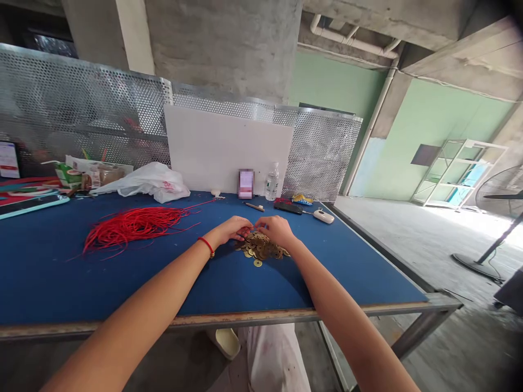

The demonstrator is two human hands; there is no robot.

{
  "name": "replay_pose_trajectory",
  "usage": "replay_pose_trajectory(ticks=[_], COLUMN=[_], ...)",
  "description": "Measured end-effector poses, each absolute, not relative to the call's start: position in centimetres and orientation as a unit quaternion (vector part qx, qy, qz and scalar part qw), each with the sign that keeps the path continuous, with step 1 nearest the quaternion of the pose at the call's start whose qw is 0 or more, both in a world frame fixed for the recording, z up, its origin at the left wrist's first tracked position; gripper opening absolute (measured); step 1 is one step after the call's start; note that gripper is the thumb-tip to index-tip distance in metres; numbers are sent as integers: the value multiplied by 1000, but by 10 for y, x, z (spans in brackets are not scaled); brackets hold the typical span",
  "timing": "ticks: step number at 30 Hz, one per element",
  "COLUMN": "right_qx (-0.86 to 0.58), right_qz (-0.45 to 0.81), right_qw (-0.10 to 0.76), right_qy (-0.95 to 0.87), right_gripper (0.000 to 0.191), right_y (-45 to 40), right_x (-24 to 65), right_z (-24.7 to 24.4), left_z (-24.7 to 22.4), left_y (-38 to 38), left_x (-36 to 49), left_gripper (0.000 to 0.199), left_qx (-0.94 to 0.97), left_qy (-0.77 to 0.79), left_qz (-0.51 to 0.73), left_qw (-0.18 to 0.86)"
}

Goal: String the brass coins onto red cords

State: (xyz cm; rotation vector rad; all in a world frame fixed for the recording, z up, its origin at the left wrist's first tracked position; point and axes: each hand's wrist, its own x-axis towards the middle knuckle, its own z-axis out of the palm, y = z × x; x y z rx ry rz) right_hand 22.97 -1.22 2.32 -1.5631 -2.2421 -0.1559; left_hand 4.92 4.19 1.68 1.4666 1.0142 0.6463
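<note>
A pile of brass-coloured coins with holes (261, 249) lies on the blue tabletop (163, 288). Just behind and above the pile, my left hand (234, 229) and my right hand (277, 228) nearly meet at the fingertips. The fingers of both hands are bent and pinched together; a small bit of red shows between them, too small to make out. One coin (257, 263) lies at the near edge of the pile. Off to the left is a loose bundle of red cords (137, 226). A red bracelet circles my left wrist.
Behind the hands are a phone (245, 184) propped upright, a water bottle (272, 182), a pen (255, 207), a black object (288, 207) and a white device (323, 215). A plastic bag (153, 182) sits back left. A white board stands along the rear.
</note>
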Motion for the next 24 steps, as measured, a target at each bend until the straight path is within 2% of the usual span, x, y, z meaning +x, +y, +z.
replay_pose_trajectory(ticks=[9, 14, 19, 22, 24], right_qx=[-577, -599, -535, -529, -547], right_qz=[-76, -67, -101, -116, -91], right_qw=[190, 219, 301, 306, 302], right_qy=[-791, -768, -783, -783, -776], right_gripper=[24, 15, 18, 7, 7], right_y=[-10, -9, -9, -10, -11], right_x=[234, 234, 232, 232, 232], right_z=[23, 21, 20, 22, 23], left_z=[16, 18, 23, 27, 29], left_y=[43, 40, 39, 37, 36], left_x=[49, 48, 48, 46, 45], left_gripper=[27, 24, 21, 22, 22], left_qx=[627, 635, 627, 619, 614], left_qy=[434, 390, 367, 366, 359], left_qz=[274, 288, 318, 333, 340], left_qw=[585, 601, 609, 609, 615])
